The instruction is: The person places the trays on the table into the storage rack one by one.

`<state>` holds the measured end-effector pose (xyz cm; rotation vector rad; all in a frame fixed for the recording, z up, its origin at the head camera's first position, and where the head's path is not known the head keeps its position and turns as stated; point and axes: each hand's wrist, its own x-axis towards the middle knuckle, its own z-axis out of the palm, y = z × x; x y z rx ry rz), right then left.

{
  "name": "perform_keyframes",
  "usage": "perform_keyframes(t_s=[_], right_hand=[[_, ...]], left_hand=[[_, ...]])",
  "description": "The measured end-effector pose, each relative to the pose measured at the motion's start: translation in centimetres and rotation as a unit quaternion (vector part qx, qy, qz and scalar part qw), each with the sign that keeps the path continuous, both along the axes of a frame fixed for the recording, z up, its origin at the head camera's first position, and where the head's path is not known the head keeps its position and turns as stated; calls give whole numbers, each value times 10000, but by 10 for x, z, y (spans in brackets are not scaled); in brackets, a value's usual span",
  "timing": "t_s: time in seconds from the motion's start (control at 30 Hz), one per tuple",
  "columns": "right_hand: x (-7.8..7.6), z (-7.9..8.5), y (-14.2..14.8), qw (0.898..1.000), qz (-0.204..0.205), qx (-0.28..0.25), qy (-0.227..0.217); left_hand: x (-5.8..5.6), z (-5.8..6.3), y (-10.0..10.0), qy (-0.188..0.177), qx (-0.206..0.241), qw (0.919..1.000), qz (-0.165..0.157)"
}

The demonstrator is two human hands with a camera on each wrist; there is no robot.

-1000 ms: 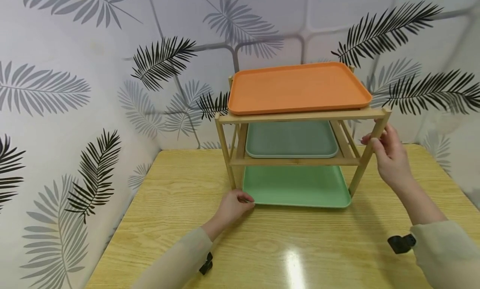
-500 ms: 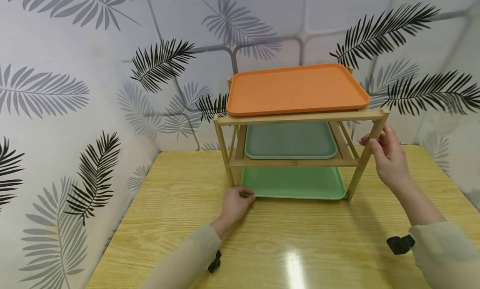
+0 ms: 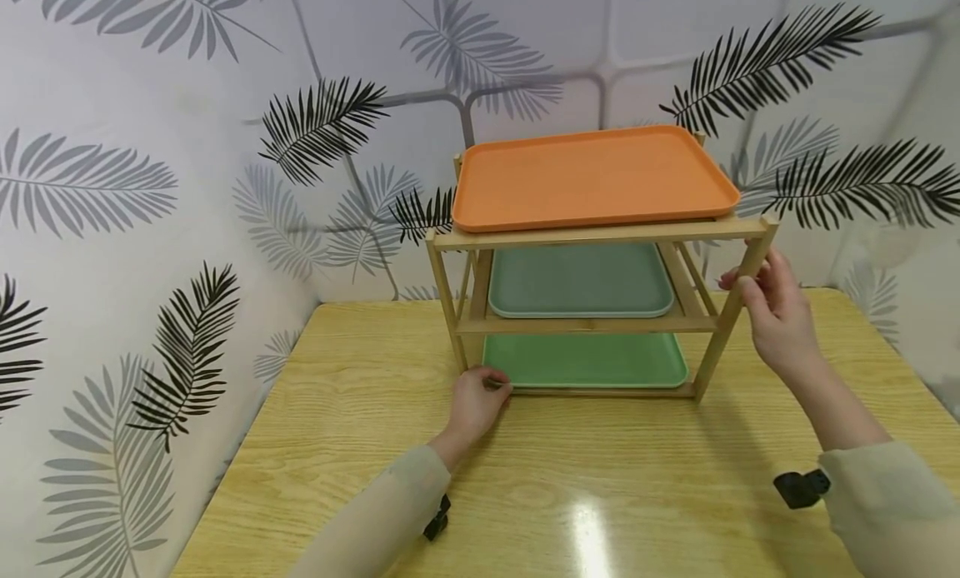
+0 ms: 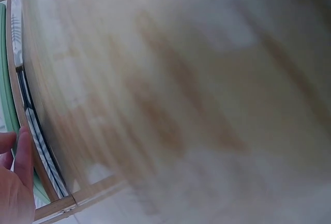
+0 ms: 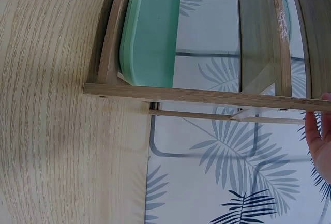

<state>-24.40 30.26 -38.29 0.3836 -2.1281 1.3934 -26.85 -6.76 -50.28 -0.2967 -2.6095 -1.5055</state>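
A three-tier wooden rack point(image 3: 581, 236) stands on the table, a tray on each level. On the lowest level lies the bright green tray point(image 3: 585, 360), just behind the front rail. My left hand point(image 3: 476, 403) pinches this tray's front left corner; in the left wrist view its fingers point(image 4: 23, 159) meet the tray's edge point(image 4: 5, 79) beside the rail. With thumb and fingers round it, my right hand point(image 3: 783, 320) grips the rack's front right post point(image 5: 207, 97). An orange tray point(image 3: 592, 178) covers the top level, and a grey-green tray point(image 3: 581, 282) sits on the middle one.
Light wood-grain tabletop point(image 3: 360, 370) surrounds the rack. Behind it rises a wall point(image 3: 187, 103) printed with grey and black leaves. A small black device point(image 3: 802, 488) sits by the right sleeve.
My left hand has moved forward with the bright green tray, which has slid back from beyond the front posts onto the bottom level, baring the front rail. The right hand keeps its grip on the post.
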Motion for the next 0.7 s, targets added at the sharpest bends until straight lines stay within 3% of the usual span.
perform_keyframes(t_s=[0.27,0.4,0.5,0.57,0.7], right_hand=[[0,1,-1,10000,57,-50,41],[1,4,1,9989,373,-290,5],[5,6,5,9953,761,-586,-130],[10,8,8,9947,791,-622,-206],[26,8,19,9934,811,-792,-152]], left_hand=[[0,1,-1,-9,-143,9999,75],[-1,3,-2,46,-244,9997,8],[1,4,-7,165,-297,9991,-240],[6,7,-13,213,-215,9981,-539],[23,25,-33,278,-246,9933,-1093]])
